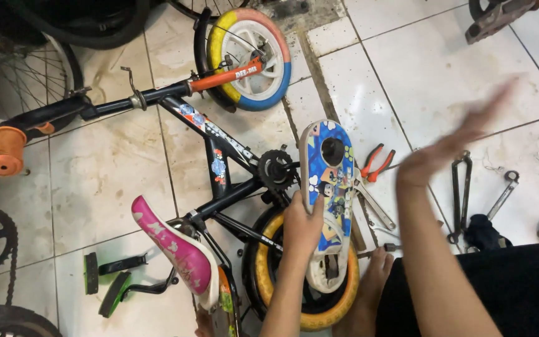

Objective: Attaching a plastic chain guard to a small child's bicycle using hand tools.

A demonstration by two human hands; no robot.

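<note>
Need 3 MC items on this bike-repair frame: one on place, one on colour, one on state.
1. Where do the red-handled pliers lie?
A. On the pink saddle
B. On the tiles right of the chain guard
C. Inside the front wheel

2. What colour is the rear tyre?
A. Yellow
B. Green
C. White

3. What is the left hand doing?
A. Raised, touching nothing
B. Gripping a wrench
C. Holding the chain guard

Key:
1 B: the pliers sit on the floor beside the blue patterned chain guard.
2 A: a yellow band rings the wheel.
3 C: its fingers wrap the guard's edge, while the right hand is raised and blurred.
</note>
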